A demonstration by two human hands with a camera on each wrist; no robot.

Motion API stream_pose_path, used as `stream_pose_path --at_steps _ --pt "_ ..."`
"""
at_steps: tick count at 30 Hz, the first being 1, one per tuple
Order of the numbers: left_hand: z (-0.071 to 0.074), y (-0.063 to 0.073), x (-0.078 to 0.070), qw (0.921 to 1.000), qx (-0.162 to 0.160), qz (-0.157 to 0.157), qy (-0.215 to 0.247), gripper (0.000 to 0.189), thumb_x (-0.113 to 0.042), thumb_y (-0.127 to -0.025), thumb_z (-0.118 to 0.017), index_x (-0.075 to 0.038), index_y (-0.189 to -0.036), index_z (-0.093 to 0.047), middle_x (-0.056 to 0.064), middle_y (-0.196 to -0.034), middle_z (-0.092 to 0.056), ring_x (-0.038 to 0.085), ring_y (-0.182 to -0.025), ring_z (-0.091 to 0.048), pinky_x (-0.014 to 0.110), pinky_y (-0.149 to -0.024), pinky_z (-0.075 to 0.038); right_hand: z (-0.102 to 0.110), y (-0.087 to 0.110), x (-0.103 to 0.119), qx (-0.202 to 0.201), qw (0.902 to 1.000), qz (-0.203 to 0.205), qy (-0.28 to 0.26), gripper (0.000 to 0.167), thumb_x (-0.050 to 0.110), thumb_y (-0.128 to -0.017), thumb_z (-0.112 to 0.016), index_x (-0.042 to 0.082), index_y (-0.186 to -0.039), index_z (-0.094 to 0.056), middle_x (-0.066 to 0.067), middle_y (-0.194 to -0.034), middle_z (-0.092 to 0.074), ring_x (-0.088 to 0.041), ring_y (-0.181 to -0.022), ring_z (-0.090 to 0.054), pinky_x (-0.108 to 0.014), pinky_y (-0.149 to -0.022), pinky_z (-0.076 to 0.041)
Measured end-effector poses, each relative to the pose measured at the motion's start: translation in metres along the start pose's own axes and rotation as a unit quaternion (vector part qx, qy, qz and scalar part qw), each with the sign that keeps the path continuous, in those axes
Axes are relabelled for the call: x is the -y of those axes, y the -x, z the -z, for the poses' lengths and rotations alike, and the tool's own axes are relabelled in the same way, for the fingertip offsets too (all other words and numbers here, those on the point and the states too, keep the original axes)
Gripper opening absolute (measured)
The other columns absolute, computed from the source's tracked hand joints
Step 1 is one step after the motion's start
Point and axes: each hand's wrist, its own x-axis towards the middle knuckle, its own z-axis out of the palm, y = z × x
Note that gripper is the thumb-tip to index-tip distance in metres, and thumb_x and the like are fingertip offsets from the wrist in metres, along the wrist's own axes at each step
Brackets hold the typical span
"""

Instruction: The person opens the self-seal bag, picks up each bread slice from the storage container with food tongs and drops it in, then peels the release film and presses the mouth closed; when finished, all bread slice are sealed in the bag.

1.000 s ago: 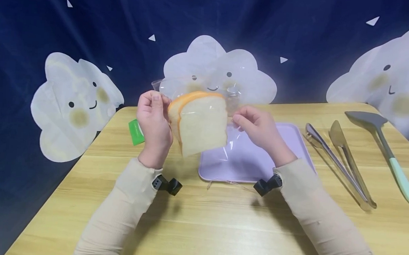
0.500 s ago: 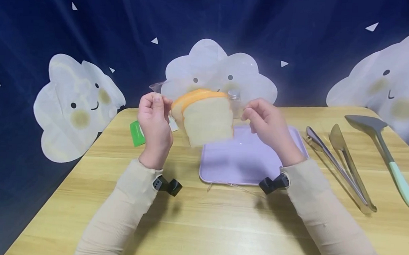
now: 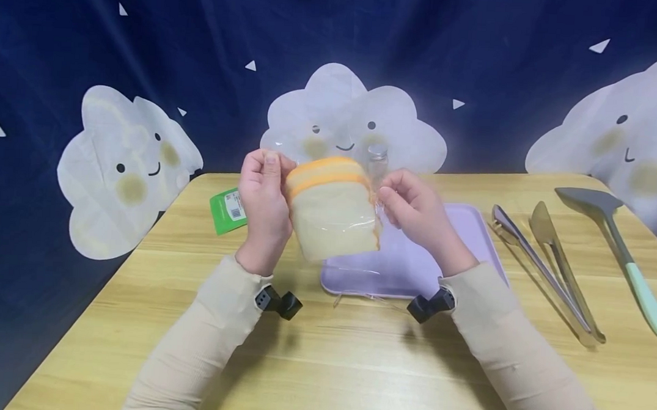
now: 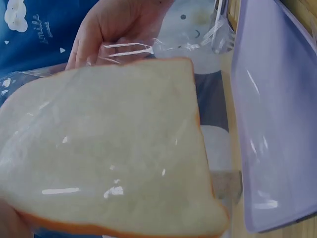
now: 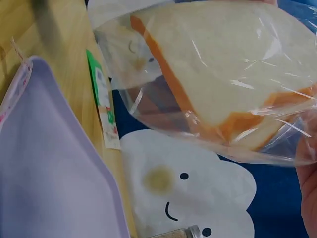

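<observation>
Thick bread slices (image 3: 336, 220) with orange crusts sit inside a clear plastic bag (image 5: 148, 106), held up over the table and overlapping the tray in the head view. My left hand (image 3: 265, 202) pinches the bag at its left side, thumb on the near face. At the other side, thumb and fingertips of my right hand (image 3: 419, 212) pinch the film beside the crust. The left wrist view shows the broad pale face of the front slice (image 4: 114, 144) under shiny film, with the right hand (image 4: 124, 29) beyond it. Some fingers are hidden behind the bag.
Below lies a lilac tray (image 3: 414, 264), a thin clear strip along its near edge. A green packet (image 3: 226, 216) lies at left, and a small capped jar (image 3: 377, 158) stands behind the bag. Metal tongs (image 3: 545, 275) and a turner (image 3: 619, 236) with a mint handle lie at right.
The right hand moved outward, then came back left. The left hand has shifted right, and the bread has tipped so its top crusts show more. The packet's white label is now uncovered.
</observation>
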Motion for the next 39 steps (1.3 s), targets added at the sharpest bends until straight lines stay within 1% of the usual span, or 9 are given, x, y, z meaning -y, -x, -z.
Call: stream_pose_path --at_steps 5,12,18,24,27,30,33,37,39 --pt "0.007 -0.004 -0.001 0.9995 -0.016 -0.002 0.028 0.023 0.0 -0.096 -0.041 -0.008 -0.076 -0.049 0.003 -0.067 -0.054 0.013 -0.064 -0.053 0.019 -0.058 -0.044 0.003 0.001 -0.002 -0.028 0.9993 0.022 0.008 0.004 -0.005 -0.091 -0.046 -0.007 -0.089 -0.045 0.002 -0.06 -0.042 -0.009 -0.05 -0.039 -0.021 -0.045 -0.033" --pt "0.007 -0.008 -0.009 0.9976 -0.033 -0.006 0.06 0.023 0.002 -0.096 -0.041 -0.006 -0.076 -0.049 0.004 -0.067 -0.055 0.015 -0.069 -0.056 0.021 -0.069 -0.048 0.007 0.004 -0.002 -0.071 0.9929 0.053 0.079 0.004 -0.007 -0.089 -0.05 -0.008 -0.087 -0.046 0.0 -0.071 -0.045 -0.008 -0.06 -0.042 -0.02 -0.056 -0.036" --pt "0.0 -0.008 -0.011 0.9976 -0.024 -0.005 0.064 0.023 0.002 -0.096 -0.041 -0.006 -0.076 -0.049 0.004 -0.066 -0.055 0.014 -0.067 -0.055 0.019 -0.065 -0.047 0.005 0.004 -0.006 -0.094 0.9916 0.069 0.057 0.004 -0.01 -0.086 -0.051 -0.01 -0.084 -0.047 0.006 -0.075 -0.05 -0.004 -0.069 -0.048 -0.018 -0.063 -0.04" --pt "-0.003 0.0 -0.002 0.9983 0.0 0.011 0.057 0.024 0.001 -0.096 -0.04 -0.006 -0.074 -0.048 0.004 -0.067 -0.054 0.012 -0.064 -0.053 0.018 -0.058 -0.044 -0.008 0.003 -0.008 -0.092 0.9847 0.121 0.086 0.005 -0.008 -0.088 -0.048 -0.008 -0.084 -0.046 -0.007 -0.069 -0.046 -0.006 -0.064 -0.043 -0.02 -0.059 -0.037" --pt "-0.004 0.003 0.001 0.9987 0.007 0.015 0.049 0.024 0.001 -0.096 -0.039 -0.007 -0.075 -0.047 0.003 -0.067 -0.054 0.013 -0.065 -0.053 0.019 -0.059 -0.044 -0.011 0.004 -0.009 -0.087 0.9843 0.114 0.103 0.006 -0.005 -0.091 -0.047 -0.006 -0.085 -0.045 -0.007 -0.065 -0.046 -0.006 -0.058 -0.042 -0.019 -0.053 -0.036" --pt "-0.001 0.002 0.0 0.9983 -0.002 0.013 0.056 0.023 0.0 -0.096 -0.04 -0.007 -0.076 -0.047 0.003 -0.067 -0.055 0.013 -0.065 -0.054 0.019 -0.061 -0.045 -0.008 0.005 -0.01 -0.096 0.9853 0.096 0.104 0.007 -0.004 -0.092 -0.046 -0.005 -0.085 -0.044 -0.005 -0.063 -0.044 -0.007 -0.056 -0.04 -0.02 -0.05 -0.034" --pt "0.002 -0.001 -0.004 0.9979 -0.016 0.007 0.062 0.022 0.001 -0.096 -0.04 -0.007 -0.077 -0.047 0.003 -0.067 -0.056 0.014 -0.067 -0.055 0.02 -0.063 -0.046 -0.001 0.006 -0.011 -0.11 0.9803 0.093 0.135 0.007 -0.003 -0.092 -0.047 -0.004 -0.085 -0.045 -0.007 -0.069 -0.043 -0.011 -0.062 -0.04 -0.023 -0.056 -0.034" --pt "0.004 -0.003 -0.008 0.9982 -0.021 0.003 0.056 0.022 0.002 -0.096 -0.04 -0.007 -0.077 -0.048 0.003 -0.068 -0.056 0.014 -0.07 -0.056 0.02 -0.068 -0.048 0.006 0.01 -0.012 -0.108 0.9648 0.12 0.208 0.006 -0.003 -0.09 -0.05 -0.003 -0.087 -0.045 -0.014 -0.076 -0.045 -0.018 -0.067 -0.042 -0.03 -0.062 -0.037" --pt "0.004 -0.003 -0.009 0.9984 -0.02 0.001 0.054 0.022 0.002 -0.096 -0.04 -0.007 -0.077 -0.048 0.003 -0.069 -0.056 0.014 -0.071 -0.056 0.021 -0.069 -0.048 0.008 0.011 -0.012 -0.105 0.9624 0.126 0.216 0.006 -0.004 -0.089 -0.051 -0.003 -0.088 -0.045 -0.013 -0.075 -0.046 -0.018 -0.066 -0.042 -0.03 -0.061 -0.036"
